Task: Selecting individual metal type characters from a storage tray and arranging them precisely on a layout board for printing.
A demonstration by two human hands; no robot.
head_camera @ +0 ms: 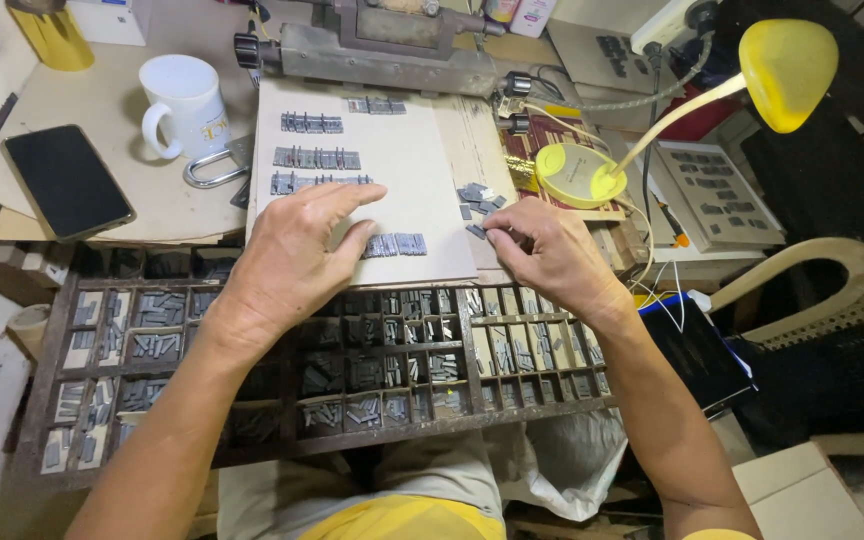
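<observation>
Letterpress print workshop: compartmented wooden type case (252, 440) full of metal sorts, set lines (317, 157) on cardboard, metal press (392, 50) at back edge.

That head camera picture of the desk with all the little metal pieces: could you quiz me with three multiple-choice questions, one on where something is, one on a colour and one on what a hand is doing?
1. Where does the white mug stand?
A. Inside the compartment tray
B. On the desk left of the pale board, behind the dark phone
C. On the chair

2. What colour is the shade of the desk lamp?
A. Yellow
B. Blue
C. Black

3. What is the right hand doing?
A. Holding the mug
B. Lying flat on the phone
C. Pinching at the loose metal type pieces by the board's right edge

Answers: 1 B, the mug sits beyond the phone, beside the board. 2 A, the shade and base are both yellow. 3 C, its fingertips meet at the small pile, while the left hand rests on the board beside a row of type.
</observation>
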